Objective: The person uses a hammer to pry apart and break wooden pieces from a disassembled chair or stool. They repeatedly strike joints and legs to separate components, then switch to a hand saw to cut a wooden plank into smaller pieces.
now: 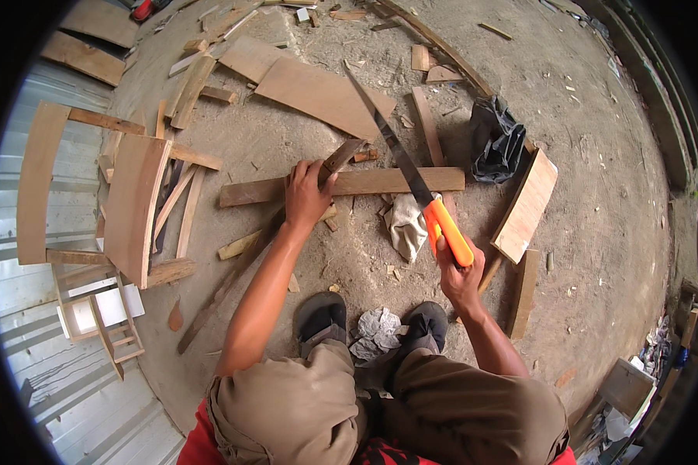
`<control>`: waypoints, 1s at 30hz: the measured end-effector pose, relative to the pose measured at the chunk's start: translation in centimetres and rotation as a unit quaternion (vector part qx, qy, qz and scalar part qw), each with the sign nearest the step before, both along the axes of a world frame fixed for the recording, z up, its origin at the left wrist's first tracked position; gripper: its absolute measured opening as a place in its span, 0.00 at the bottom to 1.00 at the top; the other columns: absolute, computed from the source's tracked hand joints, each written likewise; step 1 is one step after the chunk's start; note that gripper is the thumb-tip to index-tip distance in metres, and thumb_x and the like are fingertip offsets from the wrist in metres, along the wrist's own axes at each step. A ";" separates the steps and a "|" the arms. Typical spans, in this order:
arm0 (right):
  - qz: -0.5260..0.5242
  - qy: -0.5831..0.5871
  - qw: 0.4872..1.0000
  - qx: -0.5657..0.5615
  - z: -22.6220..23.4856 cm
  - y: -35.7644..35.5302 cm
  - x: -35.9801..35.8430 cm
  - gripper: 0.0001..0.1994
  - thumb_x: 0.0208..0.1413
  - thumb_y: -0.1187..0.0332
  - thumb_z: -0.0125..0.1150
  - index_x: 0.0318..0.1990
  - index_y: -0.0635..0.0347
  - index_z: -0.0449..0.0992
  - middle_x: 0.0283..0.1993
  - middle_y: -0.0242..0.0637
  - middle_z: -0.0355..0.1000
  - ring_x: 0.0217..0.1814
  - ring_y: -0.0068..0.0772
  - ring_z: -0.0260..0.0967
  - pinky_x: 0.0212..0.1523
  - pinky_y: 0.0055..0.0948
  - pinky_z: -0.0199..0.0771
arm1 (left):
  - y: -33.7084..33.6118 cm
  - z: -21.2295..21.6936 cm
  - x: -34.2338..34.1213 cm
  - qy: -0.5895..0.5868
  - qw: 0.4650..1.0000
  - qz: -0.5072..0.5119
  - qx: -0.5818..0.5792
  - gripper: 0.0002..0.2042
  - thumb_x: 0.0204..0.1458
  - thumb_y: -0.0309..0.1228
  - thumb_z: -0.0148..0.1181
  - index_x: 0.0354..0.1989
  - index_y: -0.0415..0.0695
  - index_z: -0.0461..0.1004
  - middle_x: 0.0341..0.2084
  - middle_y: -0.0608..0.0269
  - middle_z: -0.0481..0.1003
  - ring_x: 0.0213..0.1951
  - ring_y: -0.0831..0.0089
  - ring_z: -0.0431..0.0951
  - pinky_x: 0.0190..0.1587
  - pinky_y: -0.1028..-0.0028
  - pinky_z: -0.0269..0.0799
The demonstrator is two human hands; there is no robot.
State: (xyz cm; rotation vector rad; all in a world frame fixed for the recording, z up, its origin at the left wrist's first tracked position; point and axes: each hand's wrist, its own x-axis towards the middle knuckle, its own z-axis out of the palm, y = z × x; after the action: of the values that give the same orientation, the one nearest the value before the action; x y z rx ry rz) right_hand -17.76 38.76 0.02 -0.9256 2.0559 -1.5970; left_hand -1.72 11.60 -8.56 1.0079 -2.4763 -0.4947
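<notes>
My right hand is closed round the orange handle of a handsaw, its dark blade slanting up and away to the left, above the right part of a wooden plank. My left hand grips a long, narrow wooden strip where it crosses over that plank. The strip runs diagonally, one end beyond my fingers and the other low at the left on the ground. A crumpled pale cloth lies just below the plank, beside the saw handle. The blade's lower edge seems apart from the strip.
Thin plywood sheets lie ahead on the dirt floor among offcuts. A black plastic bag and a plywood piece are at the right. Wooden frames stand at the left by metal sheeting. Crumpled paper sits between my shoes.
</notes>
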 end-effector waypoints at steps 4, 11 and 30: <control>0.029 0.032 0.999 -0.008 -1.2 0.0 0.3 0.11 0.60 0.68 0.65 0.30 0.67 0.75 0.18 0.30 0.63 0.20 0.18 0.58 0.21 0.26 0.58 | 0.3 -0.5 0.3 0.028 1.000 0.004 -0.011 0.25 0.57 0.41 0.65 0.57 0.38 0.70 0.45 0.49 0.70 0.50 0.49 0.72 0.52 0.56 0.70; 0.066 0.039 0.997 0.006 -1.9 -1.2 1.9 0.09 0.60 0.69 0.65 0.34 0.67 0.77 0.18 0.32 0.66 0.20 0.19 0.60 0.22 0.25 0.60 | 2.1 -1.4 9.2 -0.095 0.990 0.080 0.073 0.26 0.58 0.45 0.63 0.55 0.37 0.68 0.49 0.49 0.69 0.52 0.49 0.71 0.52 0.55 0.70; 0.119 0.065 0.991 0.006 -2.8 -0.9 -0.4 0.08 0.54 0.71 0.70 0.29 0.64 0.77 0.17 0.39 0.67 0.15 0.32 0.65 0.20 0.30 0.63 | -0.2 -0.4 -6.8 -0.034 0.992 0.109 0.050 0.20 0.63 0.43 0.47 0.28 0.39 0.75 0.23 0.46 0.77 0.33 0.45 0.79 0.41 0.52 0.74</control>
State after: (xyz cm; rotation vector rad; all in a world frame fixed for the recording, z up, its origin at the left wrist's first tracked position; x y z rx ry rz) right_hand -18.12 37.81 -2.73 -1.2480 1.9497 -1.4323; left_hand -8.47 11.41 -8.98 1.3372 -2.3808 -0.5245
